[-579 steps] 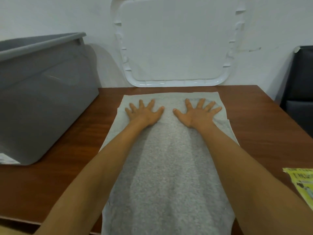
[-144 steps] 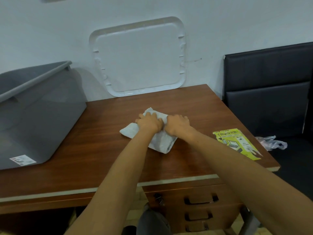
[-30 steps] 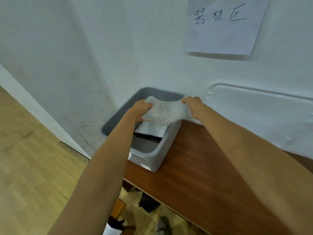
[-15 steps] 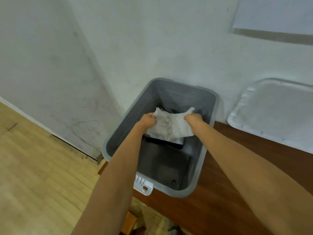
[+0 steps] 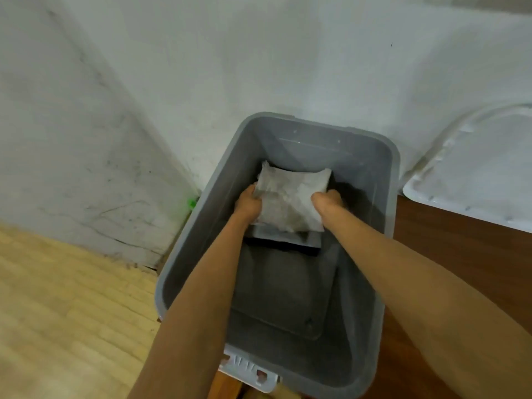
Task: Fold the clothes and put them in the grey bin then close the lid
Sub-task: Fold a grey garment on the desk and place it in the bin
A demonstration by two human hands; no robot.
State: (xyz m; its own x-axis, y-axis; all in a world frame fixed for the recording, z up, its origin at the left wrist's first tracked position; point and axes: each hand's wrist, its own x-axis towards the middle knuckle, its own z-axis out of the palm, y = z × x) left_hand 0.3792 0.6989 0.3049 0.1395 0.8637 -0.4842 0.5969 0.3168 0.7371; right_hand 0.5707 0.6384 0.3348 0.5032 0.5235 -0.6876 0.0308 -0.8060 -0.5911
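Note:
The folded white-grey towel (image 5: 290, 197) is down inside the open grey bin (image 5: 385, 197), lying on a dark folded garment (image 5: 285, 240) at the bin's far end. My left hand (image 5: 247, 204) grips the towel's left edge and my right hand (image 5: 326, 204) grips its right edge, both forearms reaching into the bin. The bin's white lid (image 5: 472, 174) leans against the wall to the right, off the bin.
The bin stands at the left end of the brown wooden table (image 5: 460, 254), close to the white wall (image 5: 201, 67). Wooden floor (image 5: 57, 312) lies to the left below. A white latch (image 5: 250, 372) sticks out at the bin's near rim.
Both hands have lowered the towel from above the bin rim down into the bin onto the dark garment. The view has tilted further down over the bin.

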